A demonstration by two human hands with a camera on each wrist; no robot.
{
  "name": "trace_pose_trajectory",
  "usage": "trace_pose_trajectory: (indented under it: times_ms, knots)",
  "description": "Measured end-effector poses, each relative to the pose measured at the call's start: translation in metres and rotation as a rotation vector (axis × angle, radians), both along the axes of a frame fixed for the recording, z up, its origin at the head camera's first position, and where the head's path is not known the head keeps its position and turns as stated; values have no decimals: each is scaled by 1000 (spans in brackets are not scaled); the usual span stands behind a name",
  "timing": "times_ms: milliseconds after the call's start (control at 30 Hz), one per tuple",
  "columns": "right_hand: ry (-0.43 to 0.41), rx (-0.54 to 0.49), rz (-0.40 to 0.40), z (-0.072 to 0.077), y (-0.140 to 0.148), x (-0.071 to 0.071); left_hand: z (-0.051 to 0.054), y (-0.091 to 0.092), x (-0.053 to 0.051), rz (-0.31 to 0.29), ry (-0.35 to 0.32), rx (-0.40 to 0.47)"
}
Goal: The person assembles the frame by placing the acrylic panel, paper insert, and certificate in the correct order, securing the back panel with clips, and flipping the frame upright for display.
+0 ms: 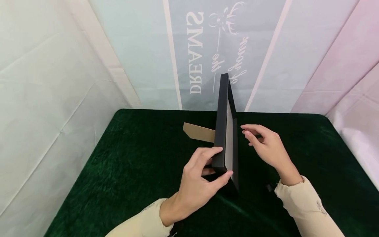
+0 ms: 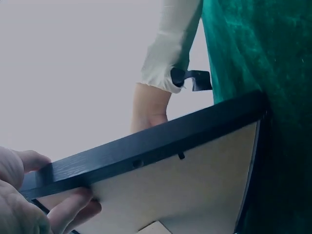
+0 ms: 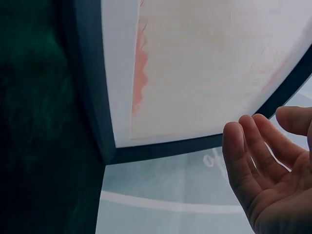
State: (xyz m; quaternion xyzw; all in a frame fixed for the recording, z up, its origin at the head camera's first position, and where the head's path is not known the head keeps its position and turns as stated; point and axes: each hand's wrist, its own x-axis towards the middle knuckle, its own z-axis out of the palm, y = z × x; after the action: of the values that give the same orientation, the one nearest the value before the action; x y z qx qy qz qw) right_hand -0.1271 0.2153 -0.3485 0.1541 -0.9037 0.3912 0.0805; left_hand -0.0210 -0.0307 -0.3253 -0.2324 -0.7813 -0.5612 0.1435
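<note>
A black picture frame (image 1: 219, 128) stands upright on the green cloth, seen nearly edge-on in the head view. My left hand (image 1: 197, 180) grips its near side, with the thumb on the front and the fingers behind. A brown stand flap (image 1: 199, 132) juts out leftward from the back. The left wrist view shows the frame's pale backing board (image 2: 200, 180). To the right of the frame, my right hand (image 1: 267, 144) is held apart from it, fingers loosely bent and holding nothing. In the right wrist view, a pale print with pink edging (image 3: 195, 73) sits inside a white border.
Dark green velvety cloth (image 1: 133, 158) covers the table. Behind its far edge hangs a pastel backdrop (image 1: 148, 65) with mirrored lettering. White fabric (image 1: 59, 98) hangs along the left side, and pinkish fabric (image 1: 355, 92) on the right.
</note>
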Motion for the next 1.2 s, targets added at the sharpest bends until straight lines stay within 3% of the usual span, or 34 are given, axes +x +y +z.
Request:
trace_pose_trajectory:
  times_ms: [433,800,1000,1200]
  knots:
    - [-41,50,-11,-4,10,-9,-7,-25,-7,56,71,174]
    - [-74,81,-39,-10,19,-16,-10,-56,-18,29,0,243]
    - [-59,85,-91,-15,31,-30,-12,-79,-35,-6,17,225]
    - [-66,32,-113,-29,41,-55,-19,-99,-53,-27,48,231]
